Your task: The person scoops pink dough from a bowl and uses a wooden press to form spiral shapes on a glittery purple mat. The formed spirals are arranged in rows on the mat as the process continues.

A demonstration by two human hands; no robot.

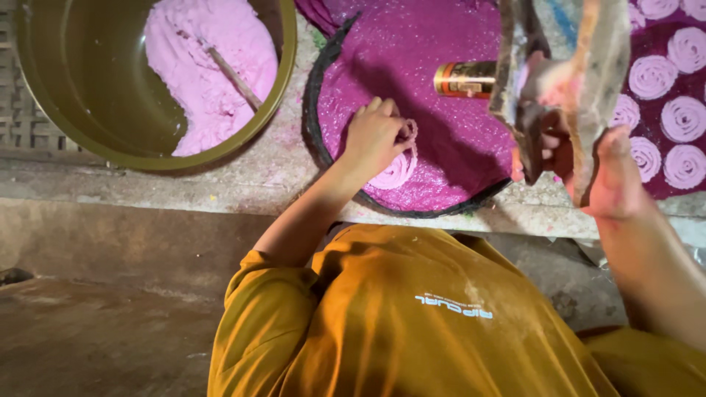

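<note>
Two hands in frame: left hand at centre, fingers curled on a strand of pink dough, laying a pink dough coil on the magenta round tray; right hand at right, closed around a stained cloth piping bag held above the tray. Olive bucket of pink dough with stick, upper left; finished pink coils on dark mat, upper right; small brown can lying on the tray, upper centre.
</note>
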